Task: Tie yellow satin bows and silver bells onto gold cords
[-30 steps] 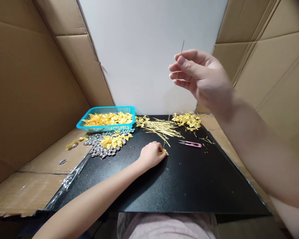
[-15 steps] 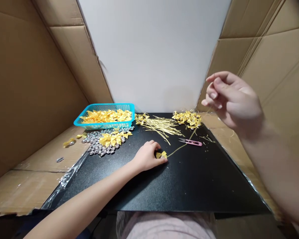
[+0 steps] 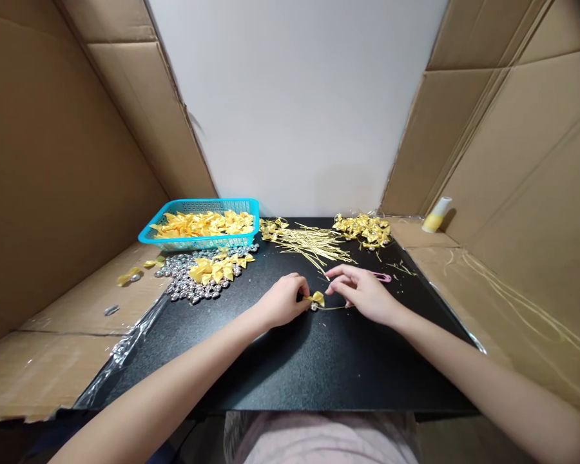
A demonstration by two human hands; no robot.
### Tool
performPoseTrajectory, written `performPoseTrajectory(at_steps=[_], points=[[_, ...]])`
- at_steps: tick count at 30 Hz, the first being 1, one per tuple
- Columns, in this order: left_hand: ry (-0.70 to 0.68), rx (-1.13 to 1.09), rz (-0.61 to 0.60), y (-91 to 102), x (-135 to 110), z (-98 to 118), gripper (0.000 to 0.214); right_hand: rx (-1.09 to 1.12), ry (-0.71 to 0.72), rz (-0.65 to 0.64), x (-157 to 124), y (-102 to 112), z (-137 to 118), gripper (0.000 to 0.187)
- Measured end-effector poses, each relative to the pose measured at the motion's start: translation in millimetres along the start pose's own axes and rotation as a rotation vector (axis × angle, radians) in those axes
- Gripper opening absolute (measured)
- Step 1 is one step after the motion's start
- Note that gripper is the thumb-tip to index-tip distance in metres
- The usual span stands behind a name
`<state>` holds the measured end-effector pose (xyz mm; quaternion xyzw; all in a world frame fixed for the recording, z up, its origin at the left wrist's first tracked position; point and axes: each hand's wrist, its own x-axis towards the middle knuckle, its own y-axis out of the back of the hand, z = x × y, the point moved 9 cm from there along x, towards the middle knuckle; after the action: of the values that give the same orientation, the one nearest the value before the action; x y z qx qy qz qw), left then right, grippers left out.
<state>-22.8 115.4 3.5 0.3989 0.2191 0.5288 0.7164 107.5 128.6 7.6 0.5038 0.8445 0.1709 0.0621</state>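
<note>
A small yellow ribbon bow (image 3: 317, 298) lies near the middle of the black board (image 3: 319, 361). My left hand (image 3: 283, 300) is closed on its left side and pins it to the board. My right hand (image 3: 362, 293) rests just right of the bow, fingers pinched on a thin gold string (image 3: 333, 308) that runs from the bow. A small silver bell seems to hang under the bow.
A teal basket (image 3: 200, 222) of yellow bows stands at the back left, with a heap of silver bells (image 3: 188, 283) and loose bows in front. Cut gold strings (image 3: 314, 245), finished bows (image 3: 365, 230), pink snips (image 3: 381, 277) and a small bottle (image 3: 435, 216) lie behind. Cardboard walls close in both sides.
My right hand came down from high on the right to the board beside the bow, drawing the gold string down with it. My left hand stayed on the bow.
</note>
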Motion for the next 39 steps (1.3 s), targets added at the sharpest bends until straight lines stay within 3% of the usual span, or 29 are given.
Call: performPoseTrajectory(at_steps=[3, 9, 16, 23, 29, 39], points=[[0.029, -0.106, -0.001, -4.3, -1, -4, 0.004, -0.13, 0.063, 0.048, -3, -6, 8, 0.013], [0.07, -0.272, -0.012, -11.3, -2, -15, 0.016, -0.287, 0.23, 0.197, -10, -4, -3, 0.016], [0.093, -0.359, -0.006, -12.8, -4, -15, 0.024, -0.331, 0.435, 0.172, -18, -10, -21, 0.026], [0.125, -0.474, 0.006, -17.0, -5, -17, 0.032, -0.206, 0.359, 0.16, -20, -7, -20, 0.025], [0.147, -0.546, 0.058, -16.0, -7, -18, 0.029, -0.069, 0.193, 0.095, -15, -17, -3, 0.026], [0.15, -0.551, 0.089, -17.1, -9, -18, 0.026, -0.049, 0.21, 0.089, -14, -21, 1, 0.028]])
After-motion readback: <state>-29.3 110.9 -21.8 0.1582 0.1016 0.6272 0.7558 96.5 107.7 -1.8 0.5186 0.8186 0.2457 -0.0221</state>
